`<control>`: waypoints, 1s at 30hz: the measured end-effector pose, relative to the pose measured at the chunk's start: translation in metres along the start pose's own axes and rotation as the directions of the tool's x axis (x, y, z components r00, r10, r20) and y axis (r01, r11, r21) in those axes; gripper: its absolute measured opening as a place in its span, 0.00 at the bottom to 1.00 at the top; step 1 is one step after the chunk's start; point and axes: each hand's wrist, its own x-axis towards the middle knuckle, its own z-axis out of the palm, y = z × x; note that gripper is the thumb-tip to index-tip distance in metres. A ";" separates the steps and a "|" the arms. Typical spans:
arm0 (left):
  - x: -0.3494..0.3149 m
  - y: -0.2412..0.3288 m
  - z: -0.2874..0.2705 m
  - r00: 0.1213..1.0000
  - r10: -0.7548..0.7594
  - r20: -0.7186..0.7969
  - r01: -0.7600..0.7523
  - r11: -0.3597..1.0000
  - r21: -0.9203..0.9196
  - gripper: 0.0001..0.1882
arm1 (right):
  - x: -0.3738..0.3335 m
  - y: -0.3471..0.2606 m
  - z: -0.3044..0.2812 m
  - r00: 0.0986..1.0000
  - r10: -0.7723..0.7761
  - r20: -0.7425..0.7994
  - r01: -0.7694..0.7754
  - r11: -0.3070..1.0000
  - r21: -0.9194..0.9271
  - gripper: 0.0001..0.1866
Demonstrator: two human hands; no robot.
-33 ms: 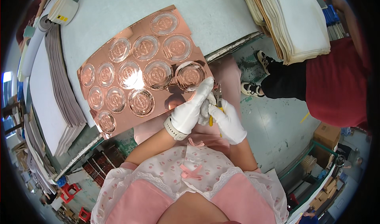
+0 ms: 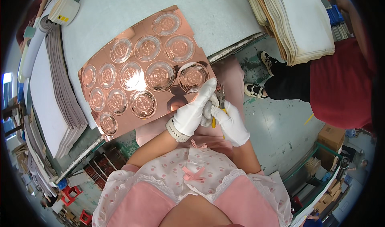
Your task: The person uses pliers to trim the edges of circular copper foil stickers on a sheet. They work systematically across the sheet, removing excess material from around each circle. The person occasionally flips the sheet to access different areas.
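Note:
A shiny copper-coloured sheet [image 2: 160, 102], stamped with several round raised discs, rests partly on the pale table and juts over its near edge. My left hand [image 2: 191, 114], in a white glove, is closed on the sheet's near right corner, thumb on top and fingers partly hidden below. Beside that corner, my gloved right hand [image 2: 233, 125] grips yellow-handled pliers [image 2: 221, 96]. Their metal jaws point away from me, close to the sheet's right edge. Whether the jaws touch the sheet, I cannot tell.
The table [image 2: 112, 14] has stacked sheets [image 2: 66, 86] on its left and a white tub [image 2: 64, 10] at the far left. A thick stack of pale sheets [image 2: 300, 22] lies at the far right. A person in dark trousers [image 2: 288, 80] stands to the right, near a cardboard box [image 2: 331, 135].

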 end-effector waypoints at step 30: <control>-0.002 0.008 0.002 1.000 0.018 -0.009 -0.017 1.000 0.014 0.25 | 0.016 -0.002 -0.024 0.931 -0.022 -0.364 0.058 0.994 0.089 0.11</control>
